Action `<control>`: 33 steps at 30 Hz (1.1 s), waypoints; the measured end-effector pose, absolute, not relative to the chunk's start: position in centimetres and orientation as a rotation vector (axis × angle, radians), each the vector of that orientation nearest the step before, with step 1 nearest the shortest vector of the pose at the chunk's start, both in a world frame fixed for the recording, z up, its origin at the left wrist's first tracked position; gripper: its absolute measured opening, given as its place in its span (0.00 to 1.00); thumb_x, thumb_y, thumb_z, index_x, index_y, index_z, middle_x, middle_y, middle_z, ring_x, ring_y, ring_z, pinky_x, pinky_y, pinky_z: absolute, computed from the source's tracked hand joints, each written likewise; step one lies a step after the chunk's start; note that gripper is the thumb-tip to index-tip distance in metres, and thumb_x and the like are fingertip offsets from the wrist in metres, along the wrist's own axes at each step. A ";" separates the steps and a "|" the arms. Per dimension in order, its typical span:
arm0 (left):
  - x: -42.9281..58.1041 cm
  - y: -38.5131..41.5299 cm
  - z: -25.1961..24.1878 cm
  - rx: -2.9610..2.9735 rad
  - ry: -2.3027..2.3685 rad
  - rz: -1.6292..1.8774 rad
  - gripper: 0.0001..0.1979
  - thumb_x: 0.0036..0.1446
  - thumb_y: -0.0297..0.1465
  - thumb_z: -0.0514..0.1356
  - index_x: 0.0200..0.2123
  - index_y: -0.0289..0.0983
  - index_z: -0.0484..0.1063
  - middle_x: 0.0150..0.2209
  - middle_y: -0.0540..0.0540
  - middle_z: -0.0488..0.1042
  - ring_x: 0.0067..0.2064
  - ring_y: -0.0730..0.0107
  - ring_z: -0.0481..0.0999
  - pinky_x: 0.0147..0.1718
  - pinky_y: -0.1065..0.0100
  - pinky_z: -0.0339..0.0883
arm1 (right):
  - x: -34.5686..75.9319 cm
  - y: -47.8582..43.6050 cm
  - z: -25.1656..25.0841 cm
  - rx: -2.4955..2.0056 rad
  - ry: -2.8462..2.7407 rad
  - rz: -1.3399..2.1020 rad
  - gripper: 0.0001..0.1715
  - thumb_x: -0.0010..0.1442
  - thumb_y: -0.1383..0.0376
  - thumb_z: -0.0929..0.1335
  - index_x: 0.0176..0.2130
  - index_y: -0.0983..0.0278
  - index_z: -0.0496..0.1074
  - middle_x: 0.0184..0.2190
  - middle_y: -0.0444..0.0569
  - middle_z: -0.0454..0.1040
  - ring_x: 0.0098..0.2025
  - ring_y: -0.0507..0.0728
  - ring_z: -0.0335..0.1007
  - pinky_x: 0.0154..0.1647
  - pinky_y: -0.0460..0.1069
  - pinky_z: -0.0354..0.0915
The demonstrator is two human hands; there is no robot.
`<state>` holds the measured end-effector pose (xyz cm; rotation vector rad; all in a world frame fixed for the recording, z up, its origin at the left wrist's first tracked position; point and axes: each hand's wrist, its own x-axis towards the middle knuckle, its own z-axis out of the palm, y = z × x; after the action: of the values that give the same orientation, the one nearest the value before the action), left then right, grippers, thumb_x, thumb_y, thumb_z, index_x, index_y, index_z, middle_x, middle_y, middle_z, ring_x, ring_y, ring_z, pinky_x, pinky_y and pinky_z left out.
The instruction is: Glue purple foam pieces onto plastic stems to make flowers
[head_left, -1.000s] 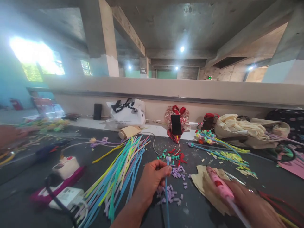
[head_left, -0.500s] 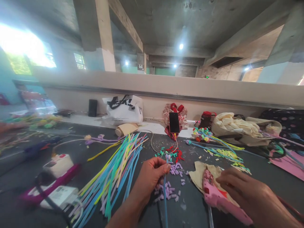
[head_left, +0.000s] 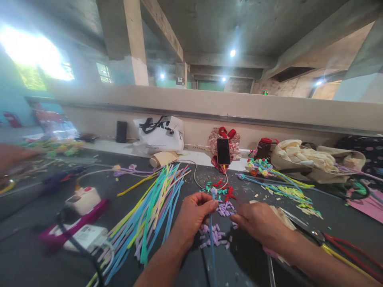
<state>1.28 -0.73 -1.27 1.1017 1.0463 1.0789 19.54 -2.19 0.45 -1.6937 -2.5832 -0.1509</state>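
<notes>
My left hand [head_left: 196, 211] pinches a thin blue stem [head_left: 213, 249] between thumb and fingers. The stem hangs down toward the table's front, and a small lilac flower-like cluster [head_left: 214, 191] sits at its top, just above my fingertips. Short lilac pieces [head_left: 217, 238] lie scattered under and beside it. To the right, my right hand [head_left: 261, 223] has its fingers curled together near a few lilac bits; whether one is between the fingertips is hidden. Beneath my right forearm, a pink glue gun [head_left: 271, 252] is mostly covered, on a tan sheet [head_left: 279, 215].
Long coloured stems [head_left: 149, 215] lie left of my hands, near a power strip [head_left: 74, 225]. Scissors with red handles [head_left: 323, 237] lie on the right. A phone [head_left: 223, 151] leans at the back between bags. Another person's hand [head_left: 18, 155] shows at far left.
My right hand has moved left, from over the pink glue gun to beside the lilac pieces, and its fingers have drawn together. The scissors now show. My left hand keeps holding the stem.
</notes>
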 end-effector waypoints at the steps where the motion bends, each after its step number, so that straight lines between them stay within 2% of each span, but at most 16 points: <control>1: 1.3 -0.7 -1.2 1.100 1.046 1.079 0.10 0.41 0.35 0.62 0.23 0.36 0.64 0.17 0.57 0.65 0.12 0.85 0.57 0.10 0.80 0.47 | 19.2 -2.1 0.4 -1.656 -2.628 -0.120 0.17 0.58 0.64 0.60 0.26 0.65 0.73 0.23 0.52 0.75 0.24 0.57 0.70 0.20 0.46 0.50; 4: 1.2 -0.7 -1.1 1.097 1.065 1.073 0.10 0.41 0.35 0.62 0.23 0.36 0.64 0.17 0.57 0.65 0.13 0.85 0.58 0.10 0.80 0.46 | 18.5 -1.7 0.0 -1.474 -2.760 -0.016 0.12 0.56 0.69 0.61 0.28 0.62 0.73 0.28 0.47 0.75 0.27 0.53 0.70 0.22 0.44 0.52; 9: 1.3 -0.8 -1.0 1.103 1.063 1.088 0.10 0.40 0.35 0.62 0.22 0.36 0.64 0.19 0.55 0.68 0.12 0.85 0.59 0.10 0.80 0.46 | 17.9 -1.3 -1.2 -1.311 -2.832 0.112 0.10 0.54 0.69 0.63 0.30 0.59 0.73 0.28 0.43 0.74 0.28 0.51 0.69 0.25 0.43 0.54; 17: 1.3 -0.9 -0.9 1.101 1.067 1.079 0.10 0.41 0.35 0.62 0.22 0.36 0.65 0.17 0.55 0.67 0.13 0.85 0.58 0.10 0.80 0.46 | 17.7 -0.1 -1.9 -1.273 -2.770 0.182 0.11 0.55 0.70 0.62 0.32 0.61 0.73 0.32 0.46 0.73 0.32 0.52 0.69 0.30 0.43 0.56; 22: 1.3 -0.9 -0.9 1.108 1.058 1.088 0.10 0.40 0.34 0.62 0.23 0.36 0.65 0.19 0.55 0.68 0.12 0.84 0.59 0.09 0.80 0.46 | 17.3 0.2 -2.5 -1.204 -2.785 0.230 0.11 0.54 0.70 0.62 0.32 0.60 0.72 0.35 0.44 0.73 0.30 0.50 0.68 0.28 0.43 0.55; 27: 1.4 -1.0 -0.9 1.105 1.060 1.080 0.09 0.42 0.34 0.61 0.22 0.36 0.65 0.18 0.55 0.68 0.12 0.85 0.59 0.09 0.80 0.47 | 17.2 0.4 -3.2 -1.263 -2.706 0.263 0.10 0.51 0.73 0.61 0.28 0.66 0.71 0.28 0.48 0.72 0.26 0.52 0.65 0.24 0.44 0.53; 30: 1.4 -0.9 -1.1 1.112 1.061 1.051 0.09 0.41 0.34 0.62 0.22 0.35 0.65 0.18 0.55 0.68 0.12 0.84 0.59 0.09 0.79 0.47 | 17.4 0.3 -2.5 -1.304 -2.582 0.336 0.09 0.50 0.73 0.61 0.30 0.66 0.69 0.26 0.46 0.71 0.25 0.51 0.63 0.24 0.43 0.54; 33: 1.3 -0.9 -1.2 1.113 1.056 1.041 0.10 0.41 0.34 0.61 0.22 0.35 0.65 0.17 0.55 0.67 0.12 0.84 0.59 0.10 0.79 0.48 | 17.8 -0.2 -1.4 -1.337 -2.429 0.451 0.08 0.47 0.74 0.61 0.28 0.66 0.68 0.22 0.42 0.68 0.24 0.49 0.61 0.23 0.42 0.55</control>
<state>1.34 -0.90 -1.19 1.1130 1.0561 1.0414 17.76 -0.15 -1.35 -1.3367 -2.4291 0.4509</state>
